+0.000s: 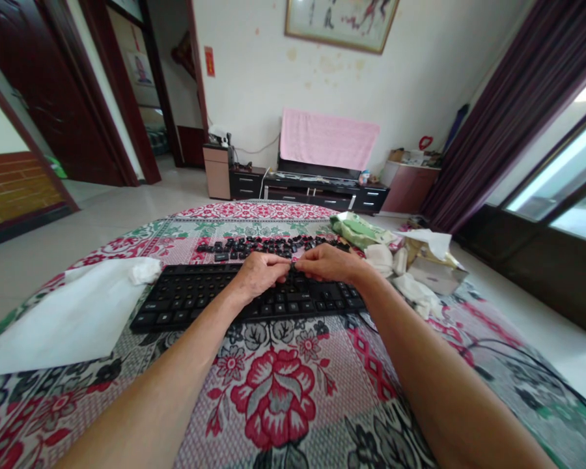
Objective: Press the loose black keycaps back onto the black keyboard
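Paper (68, 319) at left: lying just beside keyboard (273, 309), probably sliding if brushed by a forearm. Keyboard: sitting flat on tablecloth (278, 397), showing many bare sockets. Left hand (258, 273): hovering over keyboard, fingers curled in, tips nearly meeting the right's; cannot tell if fully closed or holding anything. Loose keys (239, 247): lying spread just behind keyboard, risking scattering if bumped by knuckles. Right hand (329, 264): hovering likewise, drawn near a pinch, contents hidden too; risking dropping any small part if slipping. Tissues (415, 293): lying near right wrist, possibly swallowing a flicked key. Cable (542, 370) at far right: trailing, possibly tugging keyboard if connected and snagged.
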A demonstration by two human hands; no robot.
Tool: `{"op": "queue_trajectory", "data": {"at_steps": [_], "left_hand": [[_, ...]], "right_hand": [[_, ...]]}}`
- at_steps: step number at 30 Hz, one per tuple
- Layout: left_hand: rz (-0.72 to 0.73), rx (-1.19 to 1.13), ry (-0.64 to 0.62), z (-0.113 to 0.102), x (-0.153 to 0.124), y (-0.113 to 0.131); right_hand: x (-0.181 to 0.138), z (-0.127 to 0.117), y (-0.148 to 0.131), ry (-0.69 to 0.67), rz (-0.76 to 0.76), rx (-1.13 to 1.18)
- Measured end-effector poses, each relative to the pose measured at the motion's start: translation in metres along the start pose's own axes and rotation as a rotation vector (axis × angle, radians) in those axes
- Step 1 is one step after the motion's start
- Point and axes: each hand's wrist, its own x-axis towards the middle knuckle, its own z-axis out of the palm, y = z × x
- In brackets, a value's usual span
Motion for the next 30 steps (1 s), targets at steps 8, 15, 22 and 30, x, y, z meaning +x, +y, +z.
{"op": "queue_trajectory", "data": {"at_steps": [8, 15, 22, 30], "left_hand": [[-0.049, -0.007, 0.014, 0.003, -0.001, 0.001], [-0.094, 0.08, -0.011, 0.003, -0.002, 0.005], [-0.15, 0.031, 0.022, 0.003, -0.001, 0.005], [-0.153, -0.07, 0.056, 0.003, -0.003, 0.011]], "right_hand": [[-0.004, 0.003, -0.004, -0.051, -0.033, -0.045], [-0.004, 0.005, -0.003, -0.051, -0.036, -0.074], [-0.002, 0.009, 0.0, 0.04, -0.126, -0.078], [-0.006, 0.013, -0.013, 0.212, -0.23, -0.324]]}}
